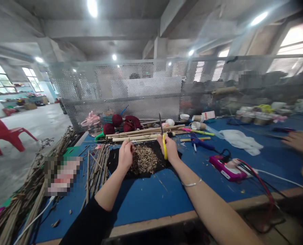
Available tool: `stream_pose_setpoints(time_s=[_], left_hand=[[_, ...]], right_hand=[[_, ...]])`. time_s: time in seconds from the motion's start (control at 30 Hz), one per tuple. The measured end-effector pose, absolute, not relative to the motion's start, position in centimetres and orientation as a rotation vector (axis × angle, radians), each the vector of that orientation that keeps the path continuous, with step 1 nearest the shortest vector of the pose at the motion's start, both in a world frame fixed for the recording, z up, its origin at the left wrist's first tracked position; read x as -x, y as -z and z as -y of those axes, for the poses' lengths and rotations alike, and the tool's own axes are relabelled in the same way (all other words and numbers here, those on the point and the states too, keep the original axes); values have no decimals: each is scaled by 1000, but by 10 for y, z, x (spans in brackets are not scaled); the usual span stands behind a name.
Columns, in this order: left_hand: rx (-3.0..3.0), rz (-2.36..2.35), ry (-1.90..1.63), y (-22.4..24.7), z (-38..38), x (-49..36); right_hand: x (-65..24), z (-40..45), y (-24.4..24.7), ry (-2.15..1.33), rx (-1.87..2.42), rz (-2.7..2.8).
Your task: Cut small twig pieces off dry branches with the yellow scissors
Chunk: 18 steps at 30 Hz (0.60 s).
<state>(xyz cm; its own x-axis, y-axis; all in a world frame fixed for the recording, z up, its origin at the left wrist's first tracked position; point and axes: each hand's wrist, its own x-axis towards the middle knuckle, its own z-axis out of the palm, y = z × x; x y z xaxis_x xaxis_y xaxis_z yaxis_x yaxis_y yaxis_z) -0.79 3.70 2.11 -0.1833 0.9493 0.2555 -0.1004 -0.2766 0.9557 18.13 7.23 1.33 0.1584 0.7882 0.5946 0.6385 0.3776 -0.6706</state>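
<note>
My right hand is closed around a pair of scissors with yellow handles, the dark blades pointing up and away from me. Opposite it, my left hand has its fingers pinched together at the left of a heap of small cut brown pieces. Whatever the pinch holds is too small to make out. Under the heap lies a black cloth. Thin dry sticks lie left of my left hand, and thicker pale sticks lie across behind the heap.
On the blue table, a purple glue gun and a magenta power strip with cables lie to the right. A white plastic bag is beyond. Another person's hand is at far right. Bundled branches line the left.
</note>
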Motion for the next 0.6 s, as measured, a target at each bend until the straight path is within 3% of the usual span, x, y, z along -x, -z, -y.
stream_pose_setpoints(time_s=[0.6], left_hand=[[-1044,-1072,-1514,-2,-25,9]], right_hand=[[-153,-43,8,-223,1403,2078]])
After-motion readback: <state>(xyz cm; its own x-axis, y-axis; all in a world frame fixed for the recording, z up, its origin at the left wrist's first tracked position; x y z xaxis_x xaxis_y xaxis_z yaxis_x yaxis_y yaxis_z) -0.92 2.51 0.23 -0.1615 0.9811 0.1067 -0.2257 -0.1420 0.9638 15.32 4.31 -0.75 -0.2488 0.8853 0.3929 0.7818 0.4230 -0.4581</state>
